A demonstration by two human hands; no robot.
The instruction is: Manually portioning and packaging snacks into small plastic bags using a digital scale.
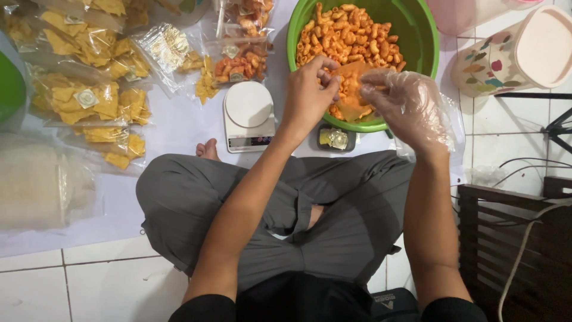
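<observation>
I sit cross-legged on the floor. My bare left hand (310, 95) pinches one edge of a small clear plastic bag (353, 89) that holds some orange snack pieces. My right hand (405, 104), in a thin clear plastic glove, grips the bag's other edge. Both hands hold the bag over the near rim of a green bowl (423, 42) filled with orange curled macaroni snacks (351, 33).
A small white kitchen scale (249, 116) lies left of the bowl. Sealed bags of yellow chips (89, 101) and orange snacks (241, 62) cover the white sheet at left. A small dark tray (336, 138) sits below the bowl. A patterned lidded jug (518, 56) stands at right; a dark wooden rack (512, 250) is nearby.
</observation>
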